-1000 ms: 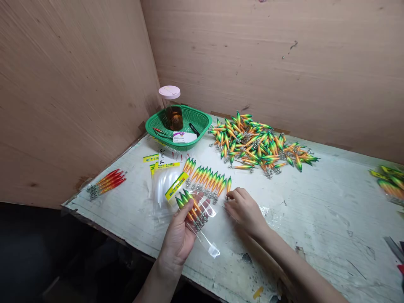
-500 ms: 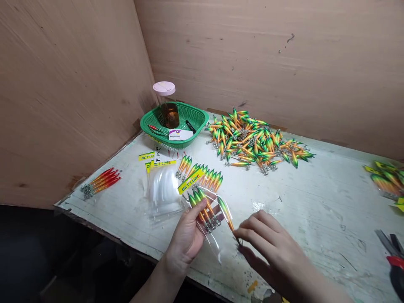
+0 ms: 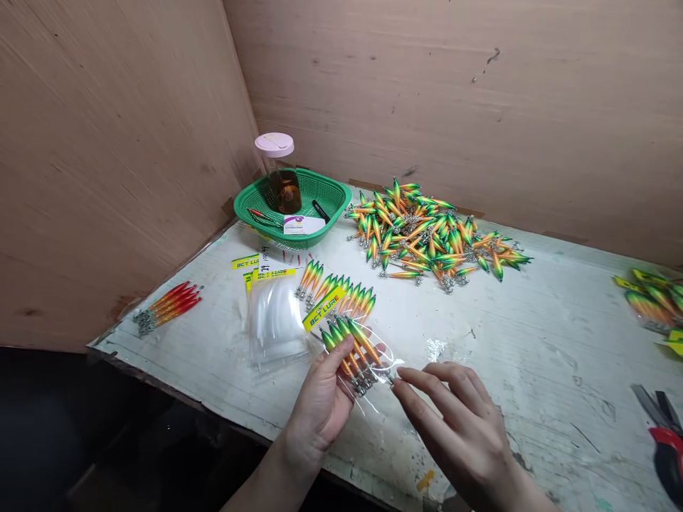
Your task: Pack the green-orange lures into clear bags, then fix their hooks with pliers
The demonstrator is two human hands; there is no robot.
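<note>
My left hand [image 3: 324,395] grips a clear plastic bag [image 3: 324,308] with a yellow "BCT LURE" header, its thumb across the front. Several green-and-orange fishing lures [image 3: 341,352] lie side by side in it, hook ends pointing down and right. With thumb and fingertips, my right hand [image 3: 459,419] pinches the hooked end of another such lure [image 3: 365,343]. That lure lies alongside the others at the bag's right side; whether it is fully inside I cannot tell. Just behind the bag is a row of matching lures [image 3: 356,299].
A stack of clear bags [image 3: 277,323] lies left of my hands, red lures [image 3: 169,307] farther left. Behind stand a green basket [image 3: 341,206] holding a lidded drink cup [image 3: 285,188] and a lure heap [image 3: 427,238]. Packed lures [image 3: 654,302] and red-handled scissors [image 3: 664,441] are at right.
My right hand has moved left and slightly up, bringing its lure from outside the bag's right edge to beside the other lures. My left hand stays nearly in place.
</note>
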